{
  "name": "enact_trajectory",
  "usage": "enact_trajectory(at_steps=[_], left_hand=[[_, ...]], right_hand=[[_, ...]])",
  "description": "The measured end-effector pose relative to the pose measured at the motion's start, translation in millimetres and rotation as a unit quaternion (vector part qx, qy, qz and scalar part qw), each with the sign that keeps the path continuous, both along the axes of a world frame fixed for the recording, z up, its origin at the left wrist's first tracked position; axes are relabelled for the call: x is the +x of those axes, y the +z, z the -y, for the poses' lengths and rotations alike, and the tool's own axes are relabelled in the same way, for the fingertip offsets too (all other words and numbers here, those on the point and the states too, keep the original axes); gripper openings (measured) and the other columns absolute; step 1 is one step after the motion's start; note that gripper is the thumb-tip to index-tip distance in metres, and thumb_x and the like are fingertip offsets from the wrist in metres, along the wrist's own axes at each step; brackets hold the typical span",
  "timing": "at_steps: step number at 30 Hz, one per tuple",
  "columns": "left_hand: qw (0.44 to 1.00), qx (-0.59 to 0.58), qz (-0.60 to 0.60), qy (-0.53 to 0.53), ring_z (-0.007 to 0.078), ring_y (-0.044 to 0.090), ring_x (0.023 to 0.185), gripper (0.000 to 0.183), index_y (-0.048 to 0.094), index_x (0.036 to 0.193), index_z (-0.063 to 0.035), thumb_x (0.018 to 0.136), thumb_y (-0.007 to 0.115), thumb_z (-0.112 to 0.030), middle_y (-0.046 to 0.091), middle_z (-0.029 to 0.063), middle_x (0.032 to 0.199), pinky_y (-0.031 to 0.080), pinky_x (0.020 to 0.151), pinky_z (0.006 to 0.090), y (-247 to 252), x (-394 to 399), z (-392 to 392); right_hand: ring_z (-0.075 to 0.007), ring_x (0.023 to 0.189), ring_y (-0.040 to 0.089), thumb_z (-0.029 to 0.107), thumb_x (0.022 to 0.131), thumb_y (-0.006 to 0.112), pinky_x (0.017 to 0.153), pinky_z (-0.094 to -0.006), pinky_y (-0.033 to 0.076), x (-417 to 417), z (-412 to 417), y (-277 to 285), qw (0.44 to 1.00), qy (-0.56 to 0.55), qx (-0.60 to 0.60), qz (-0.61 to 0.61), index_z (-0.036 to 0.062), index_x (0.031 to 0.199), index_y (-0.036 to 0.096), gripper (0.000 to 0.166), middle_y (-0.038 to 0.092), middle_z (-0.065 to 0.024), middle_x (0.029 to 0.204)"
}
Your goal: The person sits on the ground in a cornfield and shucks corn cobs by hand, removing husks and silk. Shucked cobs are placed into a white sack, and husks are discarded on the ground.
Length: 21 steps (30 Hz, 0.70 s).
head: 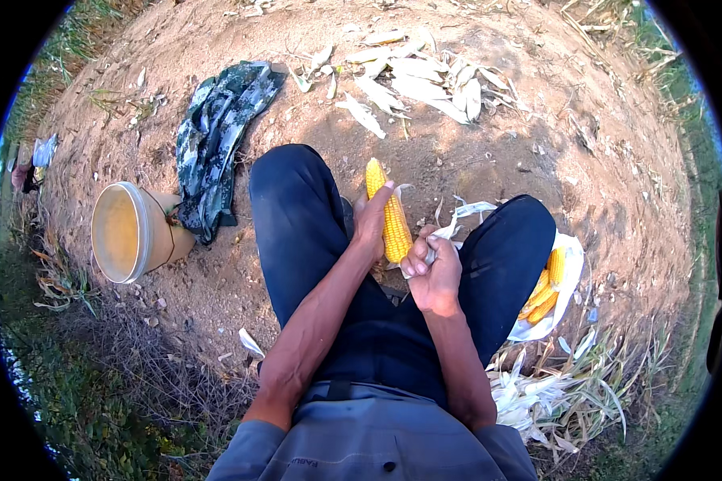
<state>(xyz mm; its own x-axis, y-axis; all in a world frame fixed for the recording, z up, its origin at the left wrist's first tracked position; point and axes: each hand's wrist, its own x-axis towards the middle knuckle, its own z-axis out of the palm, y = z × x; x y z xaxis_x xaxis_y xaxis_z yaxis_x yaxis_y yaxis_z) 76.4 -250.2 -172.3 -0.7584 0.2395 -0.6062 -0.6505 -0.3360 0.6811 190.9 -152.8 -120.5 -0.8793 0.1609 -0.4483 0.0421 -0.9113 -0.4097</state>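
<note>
A yellow corn cob (395,221) slants between my knees, its kernels bare and its tip pointing away from me. Around its left side my left hand (370,223) is closed, with the thumb lying across the kernels. My right hand (434,264) is at the cob's lower end, its fingers closed on pale corn husk (451,228) that hangs off the base. Part of the husk is hidden by my fingers. Beside my right thigh, several husked cobs (541,294) lie in a white bag (571,264).
Unhusked ears and loose husks (421,78) lie on the dirt ahead. To the left, a camouflage garment (216,132) touches a tipped plastic bucket (138,234). Stripped husks (529,397) are heaped at the lower right. Dry brush (156,361) borders the lower left.
</note>
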Motion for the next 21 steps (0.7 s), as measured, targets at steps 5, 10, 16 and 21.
enact_trajectory(at_steps=[5, 10, 16, 21], left_hand=[[0.995, 0.075, 0.058, 0.019, 0.0271, 0.066, 0.062, 0.045, 0.056, 0.107, -0.0009, 0.1, 0.055, -0.045, 0.062, 0.0135, 0.074, 0.057, 0.058, 0.0411, -11.5, -8.2, 2.6], [0.996, 0.008, 0.032, 0.087, 0.0272, 0.066, 0.065, 0.044, 0.059, 0.106, -0.0038, 0.099, 0.057, -0.047, 0.063, 0.0133, 0.079, 0.058, 0.06, 0.0428, -51.6, -20.4, -0.9], [0.972, 0.232, -0.004, 0.034, 0.0312, 0.07, 0.083, 0.043, 0.06, 0.12, -0.0034, 0.099, 0.062, -0.041, 0.066, 0.0125, 0.095, 0.061, 0.08, 0.0521, -10.7, -10.3, -4.7], [0.969, 0.245, -0.013, -0.023, 0.0288, 0.07, 0.091, 0.047, 0.061, 0.127, -0.0021, 0.096, 0.064, -0.037, 0.068, 0.0114, 0.103, 0.059, 0.088, 0.0477, -2.8, -0.3, 0.6]], right_hand=[[-0.0096, 0.039, 0.038, 0.012, 0.095, 0.044, 0.042, -0.0303, 0.034, 13.9, -24.8, 2.3, 0.988, 0.041, -0.146, 0.013, 0.008, 0.096, 0.06, 0.017, 0.045, 0.0033, 0.055], [-0.0083, 0.04, 0.035, 0.01, 0.095, 0.044, 0.045, -0.0288, 0.032, 66.0, -9.7, 62.1, 0.968, 0.158, -0.191, -0.024, 0.0039, 0.099, 0.063, 0.02, 0.045, 0.0014, 0.054], [-0.0089, 0.042, 0.039, 0.009, 0.096, 0.051, 0.046, -0.0285, 0.04, 46.2, -25.2, 49.3, 0.995, -0.002, 0.094, 0.045, 0.0008, 0.098, 0.061, 0.013, 0.049, -0.0034, 0.059], [-0.0042, 0.055, 0.047, 0.038, 0.094, 0.077, 0.05, -0.0228, 0.038, -8.0, -42.3, 28.0, 0.936, -0.02, 0.349, 0.041, 0.0034, 0.109, 0.062, 0.04, 0.061, -0.0014, 0.082]])
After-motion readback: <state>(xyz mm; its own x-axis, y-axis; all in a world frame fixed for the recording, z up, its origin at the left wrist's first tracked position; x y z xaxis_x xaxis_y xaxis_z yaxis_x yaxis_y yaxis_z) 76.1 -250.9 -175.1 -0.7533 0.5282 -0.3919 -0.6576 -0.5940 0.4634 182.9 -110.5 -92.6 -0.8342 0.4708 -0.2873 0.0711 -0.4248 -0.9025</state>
